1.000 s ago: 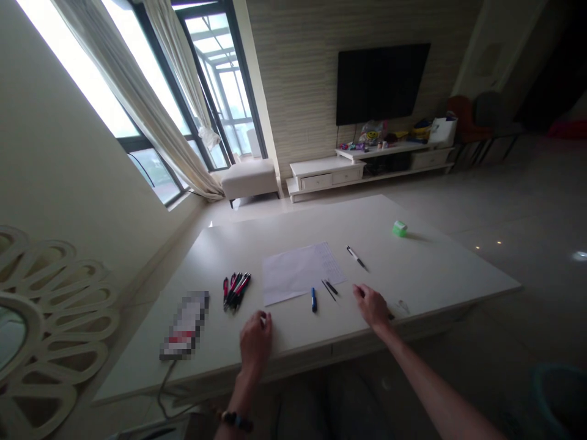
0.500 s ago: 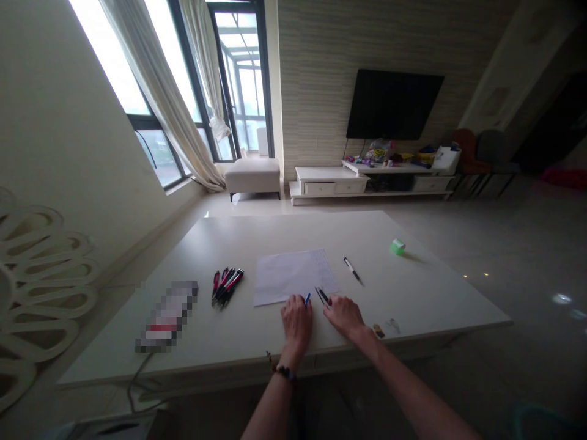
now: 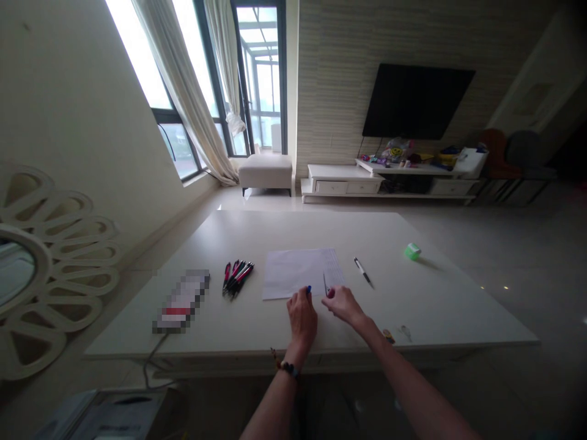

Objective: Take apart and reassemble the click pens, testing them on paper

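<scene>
My left hand is closed near the lower edge of a white paper sheet, with a small blue item showing at its fingertips; most of that item is hidden. Close by on the right, my right hand pinches a slim, pointed, dark and metallic item. Its tip points away over the paper, and its exact kind is unclear. Several red, black and dark pens lie in a pile left of the sheet. A white and black pen lies alone to the right of it.
A light green and white small box stands at the right of the white table. A blurred-out device with a cable lies on the left. Small flat items sit near the front edge, by my right forearm.
The view has shifted left. The slim item in my right hand showed two diverging dark parts before; now a single thin, more upright tip shows. My left hand still holds the blue item.
</scene>
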Motion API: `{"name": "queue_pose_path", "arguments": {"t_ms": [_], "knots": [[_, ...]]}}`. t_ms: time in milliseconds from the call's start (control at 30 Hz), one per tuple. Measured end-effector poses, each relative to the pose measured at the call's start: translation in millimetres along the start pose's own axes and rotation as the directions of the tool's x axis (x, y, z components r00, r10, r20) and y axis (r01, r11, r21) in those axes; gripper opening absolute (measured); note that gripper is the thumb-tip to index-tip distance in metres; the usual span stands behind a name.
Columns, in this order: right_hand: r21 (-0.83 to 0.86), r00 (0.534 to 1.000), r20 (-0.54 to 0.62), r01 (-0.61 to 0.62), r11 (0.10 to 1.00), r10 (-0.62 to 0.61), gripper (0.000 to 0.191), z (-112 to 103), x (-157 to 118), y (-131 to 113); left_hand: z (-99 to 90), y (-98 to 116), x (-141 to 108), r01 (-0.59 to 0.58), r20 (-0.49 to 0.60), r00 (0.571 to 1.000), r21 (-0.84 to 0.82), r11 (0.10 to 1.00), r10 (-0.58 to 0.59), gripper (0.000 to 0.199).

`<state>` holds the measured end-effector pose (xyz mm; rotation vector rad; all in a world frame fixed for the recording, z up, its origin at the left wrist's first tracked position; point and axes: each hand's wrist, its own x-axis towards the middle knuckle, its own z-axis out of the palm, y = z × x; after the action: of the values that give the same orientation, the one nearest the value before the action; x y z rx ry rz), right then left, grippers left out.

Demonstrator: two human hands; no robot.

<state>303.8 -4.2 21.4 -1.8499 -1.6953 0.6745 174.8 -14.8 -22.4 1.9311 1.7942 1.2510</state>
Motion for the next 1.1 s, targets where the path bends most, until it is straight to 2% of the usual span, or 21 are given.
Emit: {"name": "queue_pose_path", "arguments": {"t_ms": [100, 167, 367, 533, 700, 800, 900, 1100], "knots": [[0.39, 0.994, -0.09, 0.099, 0.915, -0.07, 0.02, -12, -2, -9, -0.6, 1, -1, -0.039, 0.009, 0.999, -0.022, 0.999, 0.04, 0.024], [0.481, 0.981, -0.15, 0.182, 0.858, -0.124, 0.025, -18, -5, -17, -1.1, 2, -1, -0.067, 0.018, 0.998, -0.027, 0.997, 0.067, 0.024], [0.445, 0.956, -0.202, 0.283, 0.85, -0.213, 0.029, -14, -12, -34, -3.3, 4, -2, -0.085, 0.028, 0.996, -0.017, 0.996, 0.085, 0.023], [0.342, 0.94, -0.215, 0.328, 0.881, -0.267, 0.023, -9, -11, -32, -4.8, 5, -3, -0.134, 0.053, 0.989, -0.017, 0.991, 0.135, 0.023], [0.248, 0.916, -0.295, 0.348, 0.904, -0.272, 0.023, -13, -10, -29, -4.1, 4, -3, -0.148, 0.033, 0.988, -0.008, 0.989, 0.148, 0.021], [0.202, 0.905, -0.245, 0.4, 0.894, -0.349, 0.02, -14, -10, -28, -5.3, 6, -3, -0.186, 0.026, 0.982, 0.0, 0.983, 0.186, 0.021], [0.224, 0.914, -0.193, 0.395, 0.891, -0.357, 0.019, -12, -11, -28, -7.1, 7, -3, -0.212, 0.027, 0.977, 0.015, 0.977, 0.212, 0.02], [0.387, 0.942, -0.233, 0.318, 0.865, -0.242, 0.032, -12, -11, -26, -3.9, 5, -3, -0.232, -0.003, 0.973, -0.029, 0.972, 0.232, 0.017]]}}
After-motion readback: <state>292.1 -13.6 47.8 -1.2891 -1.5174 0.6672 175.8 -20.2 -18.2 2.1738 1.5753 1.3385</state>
